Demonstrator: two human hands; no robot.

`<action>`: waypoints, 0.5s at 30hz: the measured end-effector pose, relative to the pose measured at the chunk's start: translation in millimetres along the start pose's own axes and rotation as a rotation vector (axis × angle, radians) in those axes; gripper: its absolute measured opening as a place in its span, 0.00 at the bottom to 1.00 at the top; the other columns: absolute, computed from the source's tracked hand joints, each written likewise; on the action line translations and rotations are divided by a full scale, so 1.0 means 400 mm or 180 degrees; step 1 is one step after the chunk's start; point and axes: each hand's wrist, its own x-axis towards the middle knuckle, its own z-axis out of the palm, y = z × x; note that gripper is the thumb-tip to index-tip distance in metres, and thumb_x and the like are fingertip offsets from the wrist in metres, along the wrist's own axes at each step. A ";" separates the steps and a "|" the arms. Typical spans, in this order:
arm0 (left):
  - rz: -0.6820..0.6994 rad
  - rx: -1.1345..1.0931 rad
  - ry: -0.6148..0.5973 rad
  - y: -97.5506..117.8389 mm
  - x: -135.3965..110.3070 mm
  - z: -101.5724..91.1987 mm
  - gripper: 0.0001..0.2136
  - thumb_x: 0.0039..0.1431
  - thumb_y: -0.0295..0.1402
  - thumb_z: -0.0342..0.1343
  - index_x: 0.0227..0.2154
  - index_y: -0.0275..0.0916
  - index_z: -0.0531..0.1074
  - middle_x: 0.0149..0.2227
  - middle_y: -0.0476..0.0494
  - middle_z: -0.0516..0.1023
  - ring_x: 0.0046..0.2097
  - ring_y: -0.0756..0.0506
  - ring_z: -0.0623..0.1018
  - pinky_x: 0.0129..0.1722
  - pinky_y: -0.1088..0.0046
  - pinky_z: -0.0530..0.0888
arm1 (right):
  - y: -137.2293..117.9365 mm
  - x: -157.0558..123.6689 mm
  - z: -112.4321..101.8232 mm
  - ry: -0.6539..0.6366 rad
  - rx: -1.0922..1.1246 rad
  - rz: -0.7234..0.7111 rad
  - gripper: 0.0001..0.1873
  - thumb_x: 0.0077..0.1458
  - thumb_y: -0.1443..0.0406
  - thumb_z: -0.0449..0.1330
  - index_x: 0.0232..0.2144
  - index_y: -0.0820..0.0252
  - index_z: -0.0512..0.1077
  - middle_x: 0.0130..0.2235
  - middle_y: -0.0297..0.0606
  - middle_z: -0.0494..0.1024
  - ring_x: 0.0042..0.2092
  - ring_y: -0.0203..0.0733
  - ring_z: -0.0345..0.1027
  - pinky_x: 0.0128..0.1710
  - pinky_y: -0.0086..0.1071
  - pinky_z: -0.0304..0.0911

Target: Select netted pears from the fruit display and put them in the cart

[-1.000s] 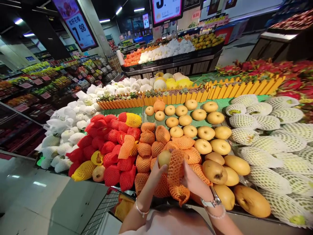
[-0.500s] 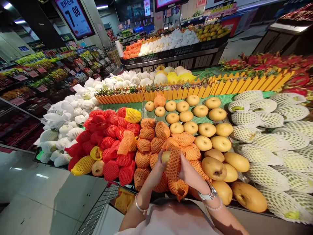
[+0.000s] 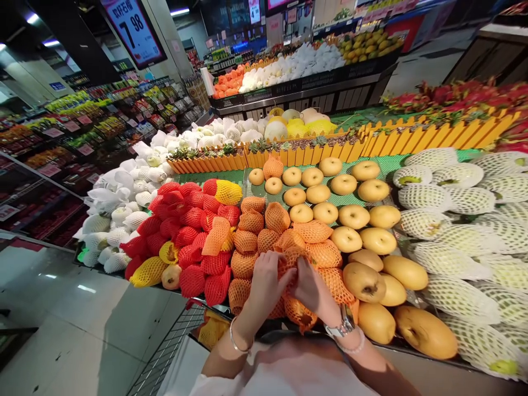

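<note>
Both my hands are closed together on one fruit in an orange foam net (image 3: 290,263) at the near edge of the fruit display. My left hand (image 3: 266,283) wraps its left side, fingers curled over the top. My right hand (image 3: 314,289), with a watch at the wrist, grips its right side. The fruit inside is hidden by the net and my fingers. More orange-netted fruit (image 3: 252,242) lie piled around it. Bare yellow pears (image 3: 345,216) lie just to the right.
Red-netted fruit (image 3: 183,225) and white-netted fruit (image 3: 117,212) lie to the left, white-netted mangoes (image 3: 457,220) to the right. A low orange fence (image 3: 313,154) closes the back. A wire trolley (image 3: 173,357) stands below the display edge. Other fruit stands and price signs stand beyond.
The bare fruit held up in my left hand has gone fully into the orange net. Both hands have lowered and closed over it on the pile.
</note>
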 end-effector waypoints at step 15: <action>-0.1028 -0.3213 0.0245 -0.100 -0.005 -0.011 0.14 0.55 0.43 0.64 0.33 0.41 0.67 0.30 0.54 0.66 0.33 0.50 0.67 0.35 0.75 0.66 | -0.044 -0.004 -0.071 -0.0560 0.0910 -0.0209 0.27 0.39 0.74 0.59 0.45 0.58 0.64 0.44 0.42 0.77 0.44 0.49 0.72 0.46 0.41 0.69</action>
